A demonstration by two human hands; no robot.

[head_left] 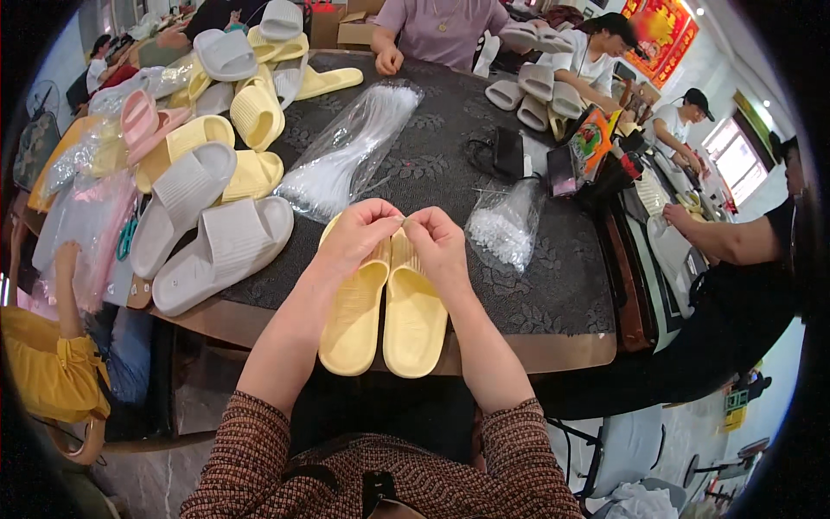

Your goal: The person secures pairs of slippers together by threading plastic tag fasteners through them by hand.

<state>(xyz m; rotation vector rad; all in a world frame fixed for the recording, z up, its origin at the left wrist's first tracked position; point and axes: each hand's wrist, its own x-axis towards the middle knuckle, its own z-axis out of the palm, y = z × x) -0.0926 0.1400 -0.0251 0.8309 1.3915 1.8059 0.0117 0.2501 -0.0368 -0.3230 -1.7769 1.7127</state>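
Note:
A pair of pale yellow slide slippers, the left one (352, 324) and the right one (416, 329), lies side by side at the table's near edge, heels toward me. Over their toe ends, my left hand (357, 235) and my right hand (437, 248) meet with thumbs and fingers pinched. Whatever sits between the fingertips is too small to make out. Just beyond my hands is a clear bag of long thin white strips (350, 151). To the right lies a smaller clear bag of little white pieces (504, 229).
Grey slippers (226, 251), yellow slippers (257, 112) and pink slippers (149, 121) pile up at left on the dark patterned tablecloth (450, 130). At right stand a black box (508, 151) and more grey slippers (536, 95). Several people work around the table; a yellow-sleeved person (56, 363) reaches in at left.

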